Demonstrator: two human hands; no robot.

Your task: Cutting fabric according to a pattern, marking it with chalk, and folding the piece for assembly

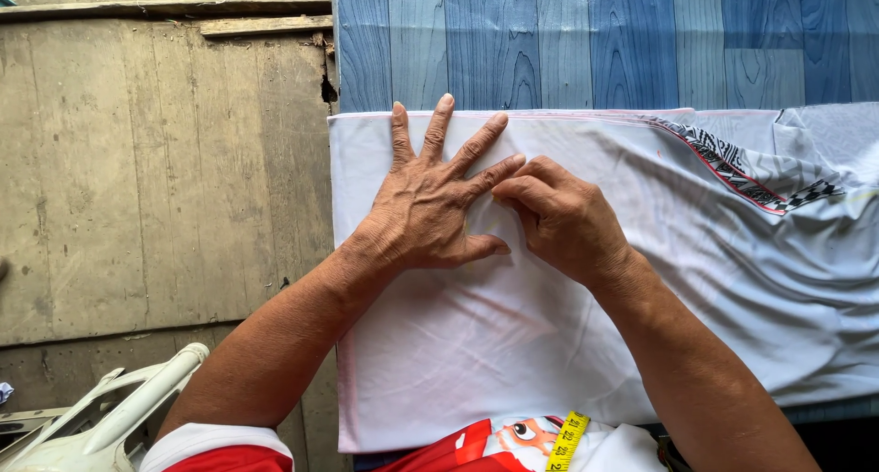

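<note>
I have the white fabric (513, 344) laid flat over the blue wood-grain table cover (586, 42), its folded top edge running straight from nine o'clock to three o'clock just below the blue. My left hand (430, 206) lies palm down on it with the fingers spread wide, fanning toward twelve and one o'clock, pinning the cloth near that edge. My right hand (558, 216) sits just beside it at three o'clock, knuckles up, fingers curled together; the fingertips touch the cloth by my left index finger, but I cannot tell whether they pinch a small fold or only press.

To do this well, I judge that the left palm should keep even weight so the layers do not creep, while the right fingertips work close to it in short strokes. The printed trim (742, 174) and the rumpled part at three o'clock lie slack, so I would avoid dragging toward them.

A yellow measuring tape (568, 440) hangs at six o'clock, and a white plastic chair (101, 417) stands at eight o'clock on the concrete floor (156, 179).
</note>
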